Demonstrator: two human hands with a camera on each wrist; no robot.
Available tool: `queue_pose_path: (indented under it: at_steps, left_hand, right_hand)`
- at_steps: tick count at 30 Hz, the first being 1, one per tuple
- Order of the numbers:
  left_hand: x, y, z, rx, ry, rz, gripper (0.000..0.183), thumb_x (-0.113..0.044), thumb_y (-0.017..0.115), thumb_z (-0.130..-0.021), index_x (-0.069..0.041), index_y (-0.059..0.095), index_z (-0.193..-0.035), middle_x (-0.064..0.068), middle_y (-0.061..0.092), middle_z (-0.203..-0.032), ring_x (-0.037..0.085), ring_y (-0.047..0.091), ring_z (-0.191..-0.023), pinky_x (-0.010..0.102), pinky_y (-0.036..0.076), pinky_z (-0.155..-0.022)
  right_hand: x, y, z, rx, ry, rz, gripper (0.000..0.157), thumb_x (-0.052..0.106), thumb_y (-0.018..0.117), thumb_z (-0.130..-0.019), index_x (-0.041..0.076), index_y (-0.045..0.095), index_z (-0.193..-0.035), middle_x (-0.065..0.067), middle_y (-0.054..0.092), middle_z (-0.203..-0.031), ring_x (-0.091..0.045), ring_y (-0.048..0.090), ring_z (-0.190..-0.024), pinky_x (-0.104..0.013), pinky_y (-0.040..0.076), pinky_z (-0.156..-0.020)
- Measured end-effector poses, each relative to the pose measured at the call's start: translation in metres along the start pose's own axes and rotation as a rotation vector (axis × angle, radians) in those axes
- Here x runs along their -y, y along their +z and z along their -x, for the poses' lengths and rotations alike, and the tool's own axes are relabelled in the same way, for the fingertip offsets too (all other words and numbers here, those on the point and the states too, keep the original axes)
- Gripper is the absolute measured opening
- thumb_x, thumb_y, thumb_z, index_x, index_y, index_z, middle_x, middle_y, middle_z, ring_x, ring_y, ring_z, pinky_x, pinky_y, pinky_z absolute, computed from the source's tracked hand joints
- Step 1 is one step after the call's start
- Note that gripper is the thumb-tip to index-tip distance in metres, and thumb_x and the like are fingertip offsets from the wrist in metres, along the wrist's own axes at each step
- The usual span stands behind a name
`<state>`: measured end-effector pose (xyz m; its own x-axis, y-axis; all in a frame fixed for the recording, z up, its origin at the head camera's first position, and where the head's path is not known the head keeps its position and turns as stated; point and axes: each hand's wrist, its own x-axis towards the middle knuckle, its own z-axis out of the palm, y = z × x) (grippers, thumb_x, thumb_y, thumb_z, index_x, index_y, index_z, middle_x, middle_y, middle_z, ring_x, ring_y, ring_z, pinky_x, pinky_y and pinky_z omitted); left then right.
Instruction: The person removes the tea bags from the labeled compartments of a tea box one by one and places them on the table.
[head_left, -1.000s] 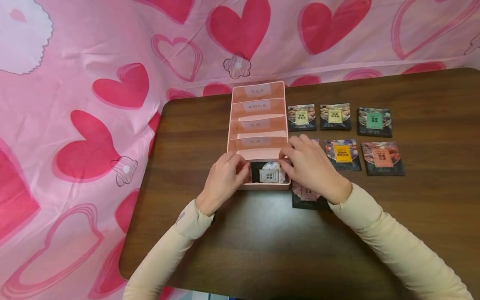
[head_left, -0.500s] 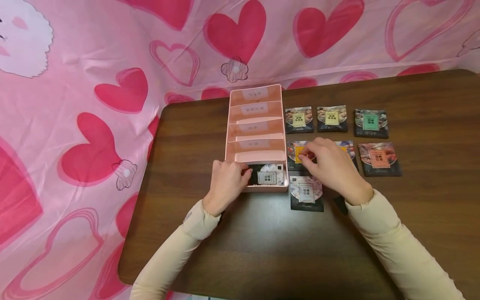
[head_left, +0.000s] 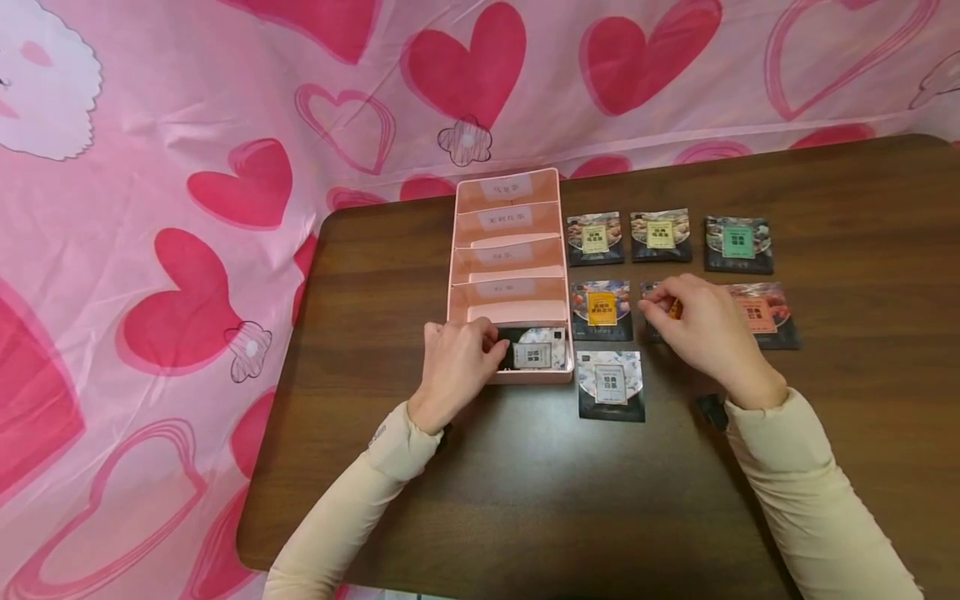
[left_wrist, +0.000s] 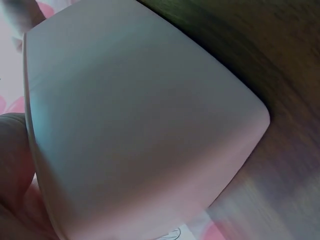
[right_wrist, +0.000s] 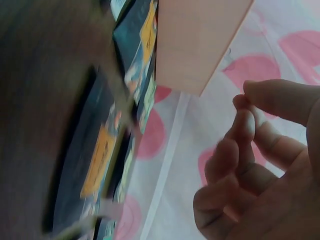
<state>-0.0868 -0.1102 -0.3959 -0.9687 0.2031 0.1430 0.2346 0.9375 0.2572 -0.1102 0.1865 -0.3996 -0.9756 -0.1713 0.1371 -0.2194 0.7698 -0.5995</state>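
Observation:
A pink divided box (head_left: 507, 250) stands on the table, and a black-and-white tea sachet (head_left: 538, 348) lies in its front compartment. My left hand (head_left: 459, 367) reaches over the box's left wall and pinches the left end of that sachet. In the left wrist view the box's outer wall (left_wrist: 140, 110) hides most of the fingers. My right hand (head_left: 705, 329) hovers over the middle row of sachets, partly covering a yellow-labelled sachet (head_left: 651, 333). Thumb and bent fingers hold nothing in the right wrist view, apart from the sachets there.
Right of the box lie a white-labelled sachet (head_left: 611, 386), a yellow-labelled one (head_left: 602, 310), two pale-labelled ones (head_left: 595, 239), a green one (head_left: 738, 243) and a red one (head_left: 765, 315). Another dark packet (head_left: 711, 411) shows beside the right wrist. A heart-patterned cloth (head_left: 360, 50) hangs behind the table.
My right hand has left the sachet in the front compartment and moved right across the sachets on the table. The left hand stays at the compartment's left end.

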Motion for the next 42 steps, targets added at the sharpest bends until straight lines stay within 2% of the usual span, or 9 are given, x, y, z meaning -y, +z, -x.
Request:
queue_pose_path:
  at_steps: [5, 10, 13, 21, 25, 29, 35, 39, 42]
  left_hand:
    - [-0.002, -0.002, 0.0, 0.036, 0.003, 0.031, 0.014, -0.028, 0.071, -0.086, -0.017, 0.071, -0.078, -0.006, 0.068, -0.067, 0.015, 0.06, -0.064, 0.041, 0.032, -0.071]
    - [-0.003, -0.003, 0.0, 0.057, 0.016, 0.04, 0.013, -0.027, 0.069, -0.088, -0.018, 0.074, -0.08, -0.006, 0.069, -0.067, 0.015, 0.061, -0.065, 0.04, 0.03, -0.07]
    - [-0.003, -0.003, 0.0, 0.056, 0.036, 0.04, 0.014, -0.025, 0.067, -0.089, -0.018, 0.074, -0.08, -0.005, 0.069, -0.066, 0.015, 0.061, -0.065, 0.039, 0.03, -0.069]
    - [-0.002, -0.005, 0.001, 0.082, 0.06, 0.038, 0.012, -0.022, 0.066, -0.092, -0.015, 0.075, -0.088, -0.003, 0.071, -0.076, 0.016, 0.061, -0.072, 0.038, 0.03, -0.07]
    - [0.0, -0.007, 0.001, 0.072, 0.088, 0.038, 0.011, -0.021, 0.066, -0.091, -0.014, 0.075, -0.089, -0.002, 0.071, -0.078, 0.017, 0.059, -0.073, 0.036, 0.034, -0.069]
    - [0.002, -0.01, 0.001, 0.025, 0.131, 0.044, 0.01, -0.018, 0.066, -0.091, -0.013, 0.075, -0.089, -0.001, 0.071, -0.079, 0.019, 0.06, -0.074, 0.037, 0.043, -0.065]
    - [0.007, -0.02, 0.0, 0.032, 0.109, 0.18, 0.01, -0.013, 0.065, -0.091, -0.009, 0.074, -0.092, 0.003, 0.071, -0.087, 0.019, 0.06, -0.079, 0.037, 0.051, -0.075]
    - [0.01, -0.03, -0.003, 0.058, 0.068, 0.296, 0.011, -0.014, 0.066, -0.091, -0.008, 0.075, -0.094, 0.004, 0.072, -0.089, 0.016, 0.059, -0.073, 0.031, 0.051, -0.07]
    - [0.013, -0.039, -0.004, 0.056, 0.018, 0.371, 0.013, -0.017, 0.067, -0.09, -0.009, 0.076, -0.095, 0.003, 0.074, -0.089, 0.014, 0.058, -0.069, 0.027, 0.049, -0.064]
  right_hand:
    - [0.009, 0.01, -0.004, 0.066, -0.053, -0.054, 0.014, 0.017, 0.063, -0.092, 0.006, 0.069, -0.099, -0.008, 0.062, -0.084, -0.021, 0.05, -0.071, -0.033, 0.038, -0.063]
    - [0.021, 0.019, -0.006, 0.138, -0.119, -0.079, 0.023, 0.018, 0.062, -0.093, 0.005, 0.067, -0.112, -0.007, 0.063, -0.086, -0.019, 0.051, -0.072, -0.031, 0.04, -0.063]
    - [0.026, 0.022, -0.006, 0.179, -0.107, -0.081, 0.028, 0.022, 0.062, -0.094, 0.006, 0.066, -0.117, -0.006, 0.063, -0.087, -0.019, 0.05, -0.072, -0.031, 0.039, -0.062]
    - [0.024, 0.02, -0.004, 0.19, -0.064, -0.102, 0.029, 0.021, 0.063, -0.093, 0.007, 0.065, -0.119, -0.007, 0.064, -0.093, -0.019, 0.053, -0.077, -0.031, 0.042, -0.064]
    - [0.017, 0.016, -0.001, 0.158, -0.079, -0.088, 0.028, 0.02, 0.061, -0.094, 0.005, 0.065, -0.117, -0.009, 0.066, -0.096, -0.021, 0.056, -0.08, -0.034, 0.043, -0.066]
    - [0.006, 0.007, 0.004, 0.031, -0.083, -0.073, 0.019, 0.018, 0.062, -0.094, 0.005, 0.069, -0.105, -0.01, 0.067, -0.094, -0.02, 0.056, -0.077, -0.033, 0.042, -0.067]
    - [-0.009, -0.015, 0.014, -0.284, -0.012, -0.15, 0.015, 0.017, 0.066, -0.091, 0.002, 0.069, -0.091, -0.008, 0.063, -0.08, -0.007, 0.045, -0.068, -0.016, 0.035, -0.06]
    - [-0.017, -0.032, 0.017, -0.429, -0.028, -0.216, 0.018, 0.015, 0.068, -0.089, -0.003, 0.069, -0.09, 0.013, 0.057, -0.077, 0.003, 0.043, -0.067, -0.011, 0.035, -0.063]
    - [-0.02, -0.041, 0.017, -0.495, -0.046, -0.237, 0.018, 0.013, 0.069, -0.088, -0.004, 0.069, -0.089, 0.029, 0.051, -0.076, 0.007, 0.044, -0.065, -0.009, 0.036, -0.062]
